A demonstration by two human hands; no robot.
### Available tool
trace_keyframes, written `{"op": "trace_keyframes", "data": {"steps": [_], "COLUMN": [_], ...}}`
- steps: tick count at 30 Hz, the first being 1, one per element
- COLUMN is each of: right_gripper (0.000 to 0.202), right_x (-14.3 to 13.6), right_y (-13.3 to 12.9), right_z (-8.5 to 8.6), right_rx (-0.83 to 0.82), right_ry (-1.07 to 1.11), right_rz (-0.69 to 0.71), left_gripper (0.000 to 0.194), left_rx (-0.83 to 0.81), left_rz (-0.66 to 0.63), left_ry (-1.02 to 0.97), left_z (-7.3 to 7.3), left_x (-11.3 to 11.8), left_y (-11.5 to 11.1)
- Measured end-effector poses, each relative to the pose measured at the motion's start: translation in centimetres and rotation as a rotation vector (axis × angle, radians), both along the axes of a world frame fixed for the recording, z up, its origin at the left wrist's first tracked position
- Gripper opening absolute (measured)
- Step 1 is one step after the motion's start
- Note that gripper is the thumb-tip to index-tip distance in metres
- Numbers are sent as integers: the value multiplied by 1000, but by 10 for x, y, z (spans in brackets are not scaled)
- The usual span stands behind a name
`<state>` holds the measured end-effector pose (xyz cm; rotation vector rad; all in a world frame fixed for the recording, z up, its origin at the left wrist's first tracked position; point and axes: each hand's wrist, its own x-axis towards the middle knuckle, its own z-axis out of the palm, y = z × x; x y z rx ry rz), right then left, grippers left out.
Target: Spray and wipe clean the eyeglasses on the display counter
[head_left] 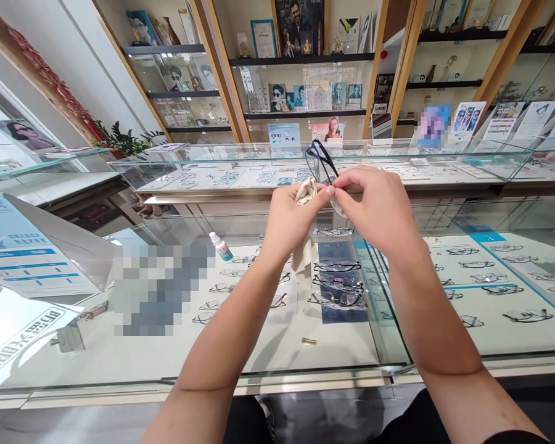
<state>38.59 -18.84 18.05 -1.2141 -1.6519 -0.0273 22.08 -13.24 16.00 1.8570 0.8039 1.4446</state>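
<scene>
Both my hands are raised over a glass display case, close together. A pair of eyeglasses [322, 155] with dark temples is held up between them, its temples pointing upward. My left hand [290, 213] is closed on a cream cleaning cloth [306, 256], which hangs down below the fingers; its thumb tip meets the frame. My right hand [374, 203] pinches the glasses between thumb and fingers. The lower part of the glasses is partly hidden behind my fingers. A small white spray bottle [221, 246] stands on the case, left of my left forearm.
Beneath the glass top [240, 364] lie several rows of eyeglasses [337, 282]. A folded sign [32, 246] stands at the left. Across the gap runs another glass counter [203, 179], with wooden shelves [300, 60] behind it. Part of the case top is blurred out.
</scene>
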Motion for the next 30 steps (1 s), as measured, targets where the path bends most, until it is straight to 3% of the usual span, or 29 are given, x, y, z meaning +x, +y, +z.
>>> {"op": "trace_keyframes", "data": {"steps": [6, 9, 13, 17, 21, 23, 25, 30], "right_gripper": [16, 28, 46, 54, 53, 48, 42, 26], "right_x": [6, 10, 11, 10, 9, 11, 14, 21], "right_y": [5, 1, -9, -15, -20, -24, -26, -21], "right_z": [-5, 1, 12, 15, 16, 17, 19, 17], "right_rx": [-62, -96, -81, -80, -33, -65, -147, -364], "right_ry": [-27, -30, 13, 22, -6, -41, -108, -285], "right_rz": [22, -81, -224, -162, -129, -135, -148, -109], "left_gripper": [20, 20, 18, 20, 28, 28, 24, 21], "left_rx": [11, 61, 153, 227, 234, 201, 156, -53], "left_rz": [51, 93, 136, 137, 104, 87, 58, -69], "left_ry": [62, 191, 618, 1101, 1322, 1299, 1152, 461], "left_z": [-8, -14, -27, -48, -67, -67, -59, -25], "left_x": [4, 6, 14, 29, 39, 36, 25, -8], "left_y": [13, 22, 32, 39, 47, 53, 58, 60]}}
